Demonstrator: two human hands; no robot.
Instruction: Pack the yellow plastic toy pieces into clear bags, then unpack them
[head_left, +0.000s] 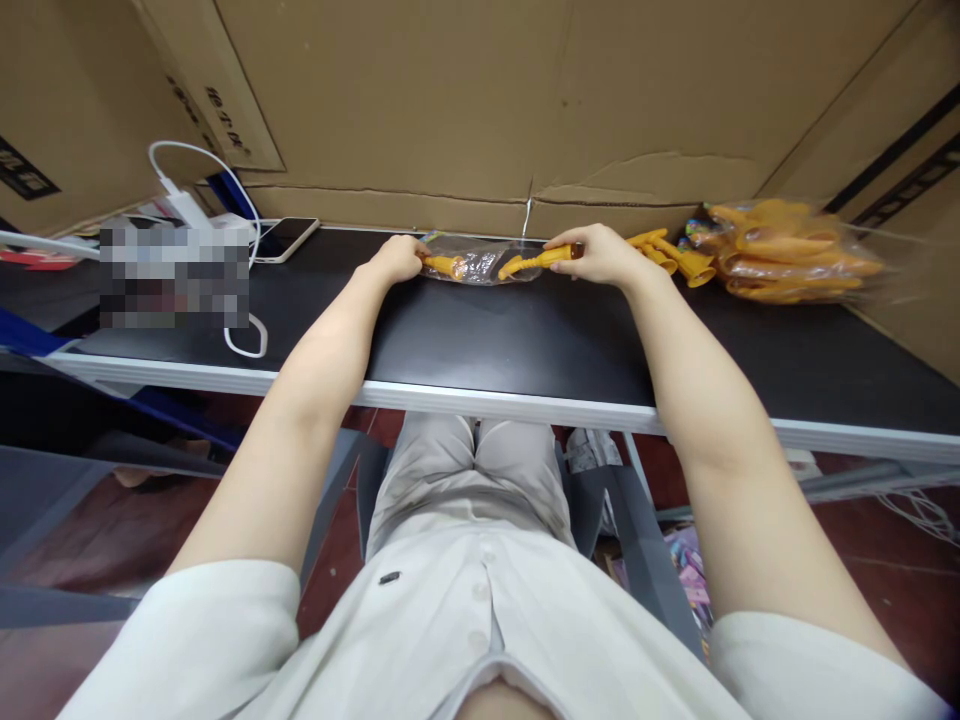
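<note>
On the black tabletop, close to the cardboard wall, lies a clear plastic bag [480,262] with a yellow plastic piece [446,266] showing at its left end. My left hand [400,258] is closed on that left end; its fingertips are partly hidden. My right hand [598,254] pinches a second yellow plastic piece [541,261], long and thin. The tip of this piece is at the bag's right end; I cannot tell whether it is inside. Just right of my right hand lie several loose yellow pieces [679,258] with flared ends.
A filled clear bag of yellow pieces [802,255] sits at the right. On the left are a phone [286,240], a white cable [255,340] and a blurred-out patch. Cardboard [480,100] walls the back. A metal edge [510,402] runs along the table's front.
</note>
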